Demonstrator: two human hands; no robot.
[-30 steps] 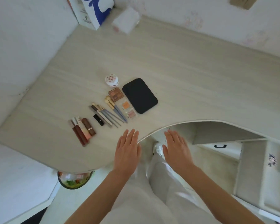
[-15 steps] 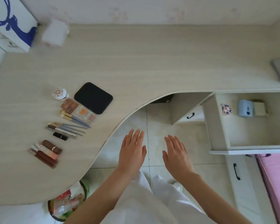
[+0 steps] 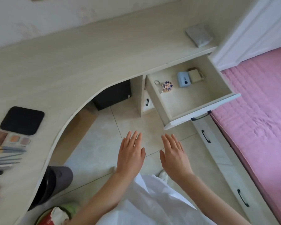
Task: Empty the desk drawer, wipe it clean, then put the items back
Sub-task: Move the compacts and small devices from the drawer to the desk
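Observation:
The desk drawer (image 3: 201,113) stands pulled out at the right, under the desk top (image 3: 88,62). Inside it lie a round patterned keyring (image 3: 167,86), a light blue box (image 3: 183,79) and a beige pouch (image 3: 195,75). On the desk's left part rest a black pad (image 3: 22,120), makeup palettes (image 3: 10,138) and several brushes (image 3: 6,155). My left hand (image 3: 131,154) and my right hand (image 3: 173,155) hover flat over the floor, fingers straight, holding nothing, below and left of the drawer.
A grey cloth (image 3: 199,35) lies on the desk's far right corner. A pink bed (image 3: 258,111) runs along the right. Closed lower drawers with black handles (image 3: 205,136) sit below the open one. A black box (image 3: 112,95) is under the desk, a bin (image 3: 55,215) at the lower left.
My view has swung right from the laid-out makeup toward the open drawer. Both hands have left the desk edge and stay flat and empty over the floor.

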